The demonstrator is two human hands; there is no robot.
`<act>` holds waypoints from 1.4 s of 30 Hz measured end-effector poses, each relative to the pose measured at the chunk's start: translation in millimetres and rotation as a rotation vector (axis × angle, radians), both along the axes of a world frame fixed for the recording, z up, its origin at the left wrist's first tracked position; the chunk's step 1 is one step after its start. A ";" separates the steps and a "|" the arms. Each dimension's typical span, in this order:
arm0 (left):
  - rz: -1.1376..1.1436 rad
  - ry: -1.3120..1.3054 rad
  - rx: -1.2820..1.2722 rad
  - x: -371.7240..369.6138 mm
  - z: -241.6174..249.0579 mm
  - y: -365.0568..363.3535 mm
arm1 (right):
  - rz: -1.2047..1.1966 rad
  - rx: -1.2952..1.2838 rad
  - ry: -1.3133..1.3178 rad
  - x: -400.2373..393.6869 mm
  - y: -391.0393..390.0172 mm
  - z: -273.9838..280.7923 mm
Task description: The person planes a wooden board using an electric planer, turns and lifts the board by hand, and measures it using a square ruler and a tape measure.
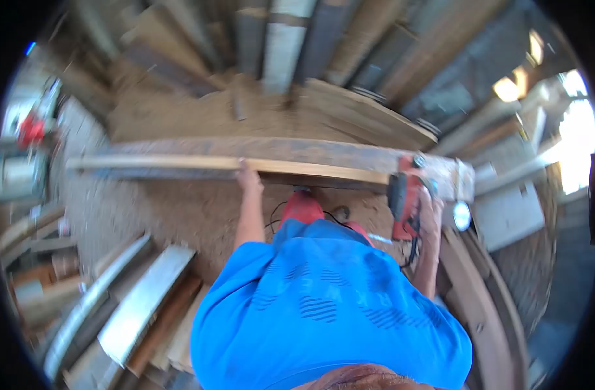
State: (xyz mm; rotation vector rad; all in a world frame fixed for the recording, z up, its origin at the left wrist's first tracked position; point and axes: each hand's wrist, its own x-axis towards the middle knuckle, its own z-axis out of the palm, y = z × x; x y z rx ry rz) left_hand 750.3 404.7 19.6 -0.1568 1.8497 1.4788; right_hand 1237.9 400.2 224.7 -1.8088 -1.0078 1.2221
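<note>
A long, narrow, pale wooden strip lies along a weathered thick beam that crosses in front of me. My left hand is closed around the strip near its middle. At the strip's right end sits a red and black electric planer, with a dark cord hanging from its near side. My right hand grips the planer from its right side; the tool partly hides the fingers. Motion blur softens the picture, so whether the planer's base touches the strip cannot be made out.
Timber boards stand beyond the sawdust-covered ground. More planks lie at the near left, and curved lumber at the near right. A pale panel leans right of the beam. A dark cord runs by my legs.
</note>
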 end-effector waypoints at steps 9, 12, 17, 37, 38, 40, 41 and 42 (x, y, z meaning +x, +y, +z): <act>-0.126 0.022 -0.001 17.0 -91.2 7.5 | -0.200 -0.007 -0.181 116.4 -16.0 20.3; -0.065 0.002 -0.018 5.0 -102.5 6.4 | -0.155 -0.032 -0.402 144.5 -17.4 14.2; -0.056 -0.214 0.085 32.1 -56.6 10.7 | 0.106 -0.247 -0.913 212.6 2.0 -21.7; 0.468 0.019 -0.419 342.4 12.2 105.1 | 0.881 -0.200 -0.624 377.8 171.7 -142.6; 0.447 0.022 -0.483 334.8 7.8 101.9 | 0.891 -0.246 -0.620 380.1 175.2 -147.5; 0.147 0.114 -0.797 319.2 -7.6 95.1 | 0.884 -0.264 -0.629 384.9 177.9 -161.4; -0.144 0.205 -1.030 310.0 -15.8 93.9 | 0.881 -0.269 -0.634 386.3 178.5 -167.7; -0.447 0.295 -1.244 303.2 -24.0 95.1 | 0.841 -0.237 -0.627 387.5 179.4 -165.1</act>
